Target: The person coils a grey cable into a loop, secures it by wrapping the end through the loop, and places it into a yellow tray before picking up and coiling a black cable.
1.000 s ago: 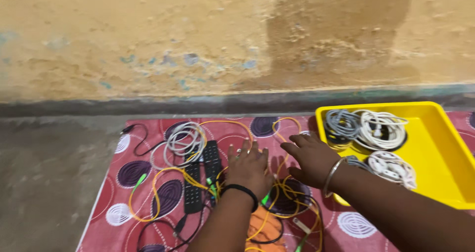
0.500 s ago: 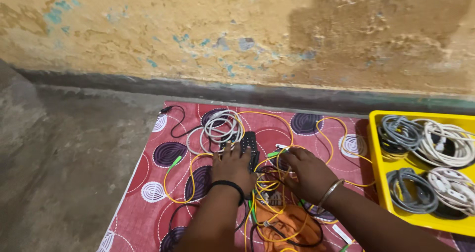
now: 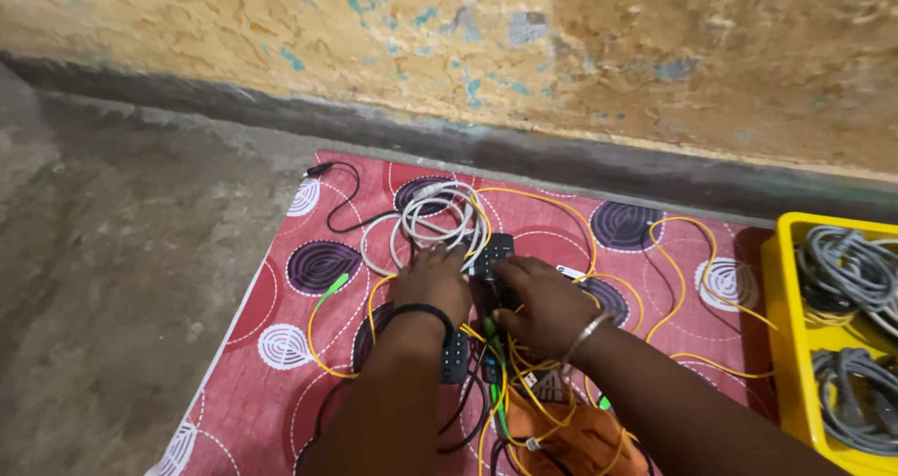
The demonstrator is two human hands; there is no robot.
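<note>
left hand [image 3: 432,282] flat on yellow fibre cables [image 3: 561,216], grasping nothing | right hand [image 3: 543,303] gripping black remote control [image 3: 492,259], mid red patterned mat [image 3: 281,298] | white coiled cable [image 3: 432,216] just beyond | yellow tray [image 3: 784,345] right

A red patterned cloth mat [image 3: 281,345] with purple and white spiral circles lay on the grey concrete floor [image 3: 112,280], its far edge near the wall. On the mat lay a coiled white cable [image 3: 432,216] at the far side, a thin black cable [image 3: 348,195] to its left, tangled yellow fibre cords [image 3: 687,280], and a black remote control [image 3: 490,256]. A yellow plastic tray [image 3: 781,345] sat at the right.
</note>
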